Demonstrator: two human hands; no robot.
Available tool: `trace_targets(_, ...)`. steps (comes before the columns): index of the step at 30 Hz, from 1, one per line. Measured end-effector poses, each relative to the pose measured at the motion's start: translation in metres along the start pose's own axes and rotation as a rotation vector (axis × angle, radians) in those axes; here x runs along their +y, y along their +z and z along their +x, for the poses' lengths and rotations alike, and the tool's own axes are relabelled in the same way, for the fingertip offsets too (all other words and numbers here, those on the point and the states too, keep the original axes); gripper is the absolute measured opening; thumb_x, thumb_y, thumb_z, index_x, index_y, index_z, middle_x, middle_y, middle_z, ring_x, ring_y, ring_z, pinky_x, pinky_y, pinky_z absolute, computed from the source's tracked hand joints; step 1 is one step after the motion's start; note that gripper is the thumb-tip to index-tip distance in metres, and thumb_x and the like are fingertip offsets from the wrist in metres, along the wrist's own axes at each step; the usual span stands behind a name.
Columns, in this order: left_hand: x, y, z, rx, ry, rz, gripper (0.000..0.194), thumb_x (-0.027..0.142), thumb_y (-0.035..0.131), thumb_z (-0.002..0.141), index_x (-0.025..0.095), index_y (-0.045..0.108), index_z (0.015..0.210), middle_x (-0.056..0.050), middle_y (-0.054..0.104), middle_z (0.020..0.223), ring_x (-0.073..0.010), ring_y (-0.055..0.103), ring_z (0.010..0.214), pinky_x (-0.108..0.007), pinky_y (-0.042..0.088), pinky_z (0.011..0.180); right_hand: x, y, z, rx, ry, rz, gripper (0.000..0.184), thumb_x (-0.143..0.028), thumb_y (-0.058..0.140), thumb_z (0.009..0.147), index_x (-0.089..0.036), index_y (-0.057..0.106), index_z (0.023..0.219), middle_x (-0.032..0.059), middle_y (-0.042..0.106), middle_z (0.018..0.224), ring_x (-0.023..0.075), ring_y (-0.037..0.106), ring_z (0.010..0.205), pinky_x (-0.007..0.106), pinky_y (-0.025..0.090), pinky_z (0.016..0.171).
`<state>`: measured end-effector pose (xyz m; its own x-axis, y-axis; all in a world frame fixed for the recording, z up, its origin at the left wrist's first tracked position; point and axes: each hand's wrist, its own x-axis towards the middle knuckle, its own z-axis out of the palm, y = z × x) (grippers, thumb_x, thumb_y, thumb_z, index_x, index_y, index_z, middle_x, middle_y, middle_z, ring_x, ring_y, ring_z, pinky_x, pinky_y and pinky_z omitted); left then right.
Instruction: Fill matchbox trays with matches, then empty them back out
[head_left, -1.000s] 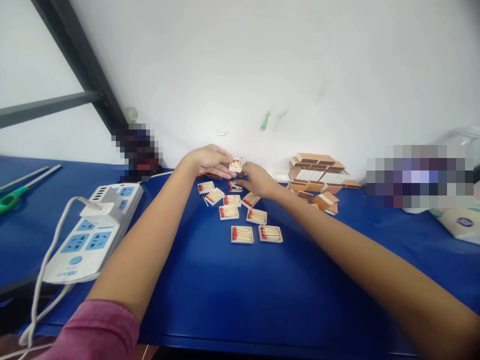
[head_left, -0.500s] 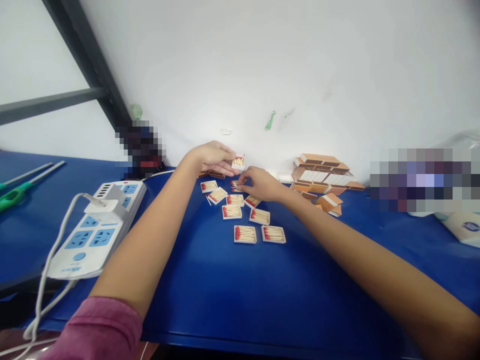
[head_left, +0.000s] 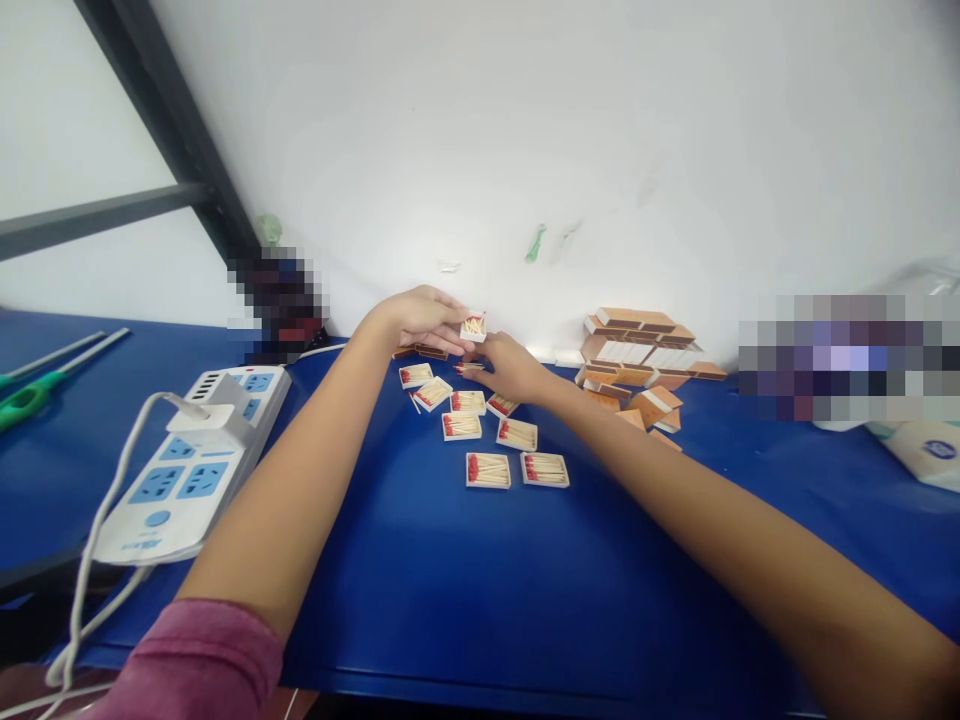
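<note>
Matchbox tray (head_left: 473,328) in the grip of the outstretched left hand (head_left: 429,319), right hand (head_left: 511,367) palm-down nearby, hold unclear

Nine match-filled trays (head_left: 488,471); two hands (head_left: 514,367); one power strip (head_left: 178,480)

At twelve o'clock, a small white tray (head_left: 473,338) is resting in the left hand (head_left: 431,318), gripped at its nine o'clock side, its open top tilting toward the viewer. Matches (head_left: 473,326) are lying inside, pale sticks pointing roughly to six o'clock, red heads crowding the twelve o'clock end. At the tray's six o'clock, loose matches (head_left: 468,368) are lying on the counter (head_left: 480,580), heads pointing to nine, the right hand (head_left: 514,368) sitting just beside them.
</note>
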<state>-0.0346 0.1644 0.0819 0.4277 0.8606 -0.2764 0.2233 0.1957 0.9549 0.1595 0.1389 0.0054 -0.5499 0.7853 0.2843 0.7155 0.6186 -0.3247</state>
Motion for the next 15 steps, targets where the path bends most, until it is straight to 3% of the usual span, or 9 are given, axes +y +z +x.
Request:
trace_targets(4,-0.002,0.001,0.001,0.016,0.008,-0.013,0.02,0.019,0.079,0.088,0.007,0.073,0.103,-0.02,0.079,0.104,-0.0289,0.079,0.094,-0.042,0.063,0.095,0.001,-0.005,0.002,0.114,0.144,0.269,0.009,-0.023,0.081,0.083,-0.016,0.077,0.087,0.0086,0.073,0.093,0.0228,0.062,0.092,0.035,0.046,0.089)
trace_targets(6,-0.004,0.001,0.002,0.044,0.02,-0.017,0.02,0.02,0.079,0.088,0.008,0.073,0.104,-0.02,0.079,0.103,-0.0296,0.079,0.095,-0.043,0.063,0.093,0.002,-0.01,0.002,0.168,0.237,0.413,0.007,-0.022,0.077,0.085,-0.016,0.075,0.083,0.007,0.074,0.088,0.0195,0.062,0.084,0.032,0.048,0.084)
trace_targets(9,-0.007,0.003,0.005,0.079,0.018,0.001,0.02,0.02,0.08,0.087,0.008,0.073,0.102,-0.018,0.08,0.099,-0.029,0.078,0.095,-0.045,0.063,0.092,0.002,-0.015,0.001,0.189,0.334,0.534,0.021,-0.028,0.062,0.098,-0.015,0.073,0.087,0.0078,0.077,0.088,0.0141,0.061,0.068,0.026,0.05,0.065)
trace_targets(12,-0.009,0.005,0.008,0.103,0.016,0.018,0.021,0.02,0.081,0.087,0.009,0.073,0.102,-0.016,0.08,0.096,-0.0267,0.078,0.093,-0.044,0.063,0.092,0.0,-0.015,0.0,0.228,0.424,0.638,0.029,-0.038,0.056,0.102,-0.014,0.071,0.096,0.011,0.078,0.093,0.0115,0.059,0.058,0.022,0.042,0.046)
trace_targets(15,-0.01,0.01,0.009,0.096,0.014,0.029,0.025,0.023,0.084,0.085,0.009,0.074,0.103,-0.015,0.08,0.093,-0.0268,0.077,0.093,-0.044,0.063,0.091,-0.003,-0.014,0.0,0.303,0.473,0.679,0.028,-0.04,0.062,0.098,-0.015,0.068,0.109,0.0096,0.076,0.091,0.0117,0.059,0.056,0.021,0.041,0.042)
